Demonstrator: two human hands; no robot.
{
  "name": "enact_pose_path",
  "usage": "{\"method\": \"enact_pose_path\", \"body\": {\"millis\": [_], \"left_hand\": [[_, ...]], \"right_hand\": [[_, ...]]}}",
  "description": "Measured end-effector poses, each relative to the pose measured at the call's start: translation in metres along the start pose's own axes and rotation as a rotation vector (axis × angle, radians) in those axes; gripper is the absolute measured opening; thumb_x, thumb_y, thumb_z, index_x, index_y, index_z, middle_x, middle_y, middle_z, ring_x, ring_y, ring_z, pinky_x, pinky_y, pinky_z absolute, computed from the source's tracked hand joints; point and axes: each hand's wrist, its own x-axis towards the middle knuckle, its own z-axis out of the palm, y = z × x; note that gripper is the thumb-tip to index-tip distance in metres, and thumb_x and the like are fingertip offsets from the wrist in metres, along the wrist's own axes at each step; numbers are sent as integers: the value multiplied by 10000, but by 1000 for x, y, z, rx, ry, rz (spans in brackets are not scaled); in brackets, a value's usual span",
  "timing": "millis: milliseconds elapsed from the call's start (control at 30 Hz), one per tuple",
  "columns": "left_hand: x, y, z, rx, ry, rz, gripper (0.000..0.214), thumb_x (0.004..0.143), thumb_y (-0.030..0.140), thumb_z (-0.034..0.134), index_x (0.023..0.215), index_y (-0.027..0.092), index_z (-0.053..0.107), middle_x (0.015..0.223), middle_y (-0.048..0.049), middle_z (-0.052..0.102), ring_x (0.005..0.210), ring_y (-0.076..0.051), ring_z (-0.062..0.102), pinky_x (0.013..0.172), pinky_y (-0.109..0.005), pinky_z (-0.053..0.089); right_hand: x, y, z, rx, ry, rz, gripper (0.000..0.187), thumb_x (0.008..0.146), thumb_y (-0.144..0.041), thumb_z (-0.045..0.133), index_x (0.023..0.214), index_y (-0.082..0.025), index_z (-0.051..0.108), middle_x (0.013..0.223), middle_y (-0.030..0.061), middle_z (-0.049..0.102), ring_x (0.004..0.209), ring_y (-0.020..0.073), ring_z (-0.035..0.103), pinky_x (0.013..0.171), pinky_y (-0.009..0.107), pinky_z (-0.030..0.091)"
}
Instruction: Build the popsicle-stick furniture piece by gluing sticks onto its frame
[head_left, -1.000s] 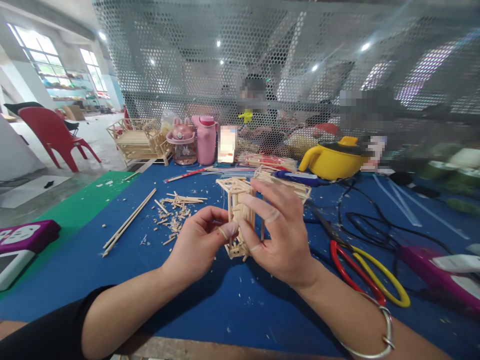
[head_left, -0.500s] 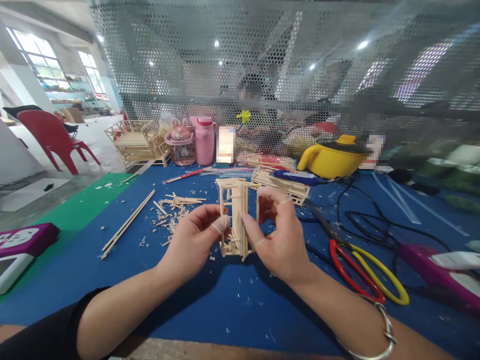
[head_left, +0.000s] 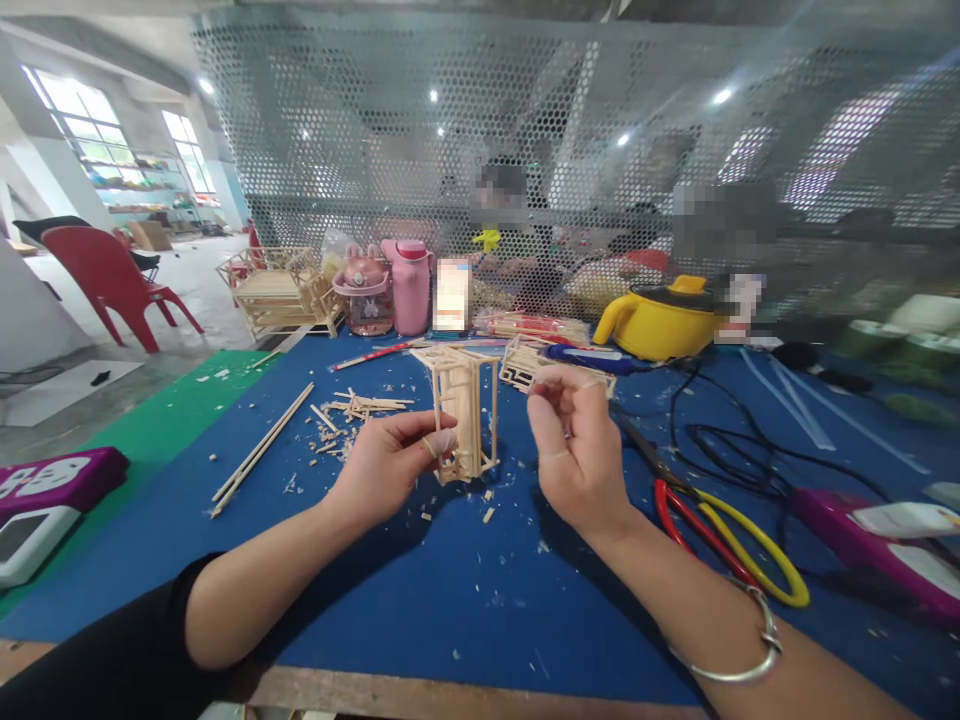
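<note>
My left hand (head_left: 394, 462) grips a small wooden stick model (head_left: 466, 415) by its left side, between thumb and fingers. The model is an upright open frame of thin sticks with a flat panel of sticks inside. Apart from it, to the right, is my right hand (head_left: 581, 445), fingers curled in and thumb tip close to the index finger; whether anything small is pinched there is hidden. Finger covers wrap some fingertips. Loose stick offcuts (head_left: 364, 405) lie behind my left hand, and a few bits (head_left: 489, 515) lie below the model.
Scissors (head_left: 739, 540) with red and yellow handles lie right, beside black cables (head_left: 720, 440). A second stick model (head_left: 521, 365), a blue-handled tool (head_left: 589, 357) and a yellow pot (head_left: 664, 320) are behind. Two long sticks (head_left: 262, 450) lie left. Pink bottles (head_left: 410, 290) stand before the perforated screen.
My right hand has let go of the stick model and moved a little right. The model, still in my left hand, has turned and shifted slightly left and up.
</note>
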Motion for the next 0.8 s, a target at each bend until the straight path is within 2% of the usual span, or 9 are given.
{"method": "enact_pose_path", "body": {"millis": [67,100,233,300,367,533,667,800], "left_hand": [[6,-2,-3,33,6,32,254,680,365,723,841,169,730,717,-19,668,611,-111,555,606,-244,489],[8,-3,-5,45,11,45,250,684,360,719,845,169,731,708,-19,664,608,-112,554,606,-245,492],[16,-4,-10,50,54,66,239,700,344,702,864,173,730,670,-9,646,619,-111,556,628,-250,510],[19,-4,-13,55,72,80,241,698,353,704,858,175,730,675,-8,643,627,-111,557,639,-251,515],[21,-4,-15,56,85,91,253,697,369,706,854,172,729,689,-7,643,639,-110,562,656,-254,518],[22,-4,-18,58,105,113,265,720,374,690,896,178,725,701,4,638,643,-100,559,668,-244,516],[20,-4,-15,63,105,106,280,712,384,694,895,174,725,693,-2,638,627,-105,553,638,-245,511],[17,-4,-10,26,71,71,285,694,409,706,845,168,713,670,-1,636,620,-104,552,624,-237,497]], "right_hand": [[6,3,-5,-98,-79,62,146,880,-229,431,993,-200,520,824,25,588,725,146,559,675,292,449],[9,6,-8,-183,-186,103,130,868,-211,433,933,-201,545,783,21,600,701,149,560,661,289,437],[15,14,-18,-455,-807,208,85,756,-189,545,765,-211,627,677,17,633,582,150,546,547,260,372],[14,14,-20,-465,-965,204,82,736,-210,578,781,-215,647,670,15,642,562,144,541,520,247,350],[11,12,-17,-438,-996,186,93,752,-238,576,801,-216,652,683,13,648,580,142,548,528,241,354],[-3,1,3,-396,-903,67,181,815,-341,567,897,-222,676,812,32,668,690,152,589,614,254,399],[-9,-5,13,-517,-908,-38,143,824,-241,548,766,-197,671,811,48,682,742,183,624,626,270,400],[-6,-9,7,-567,-928,-42,194,832,-175,506,675,-178,620,736,72,682,669,191,629,587,279,388]]}}
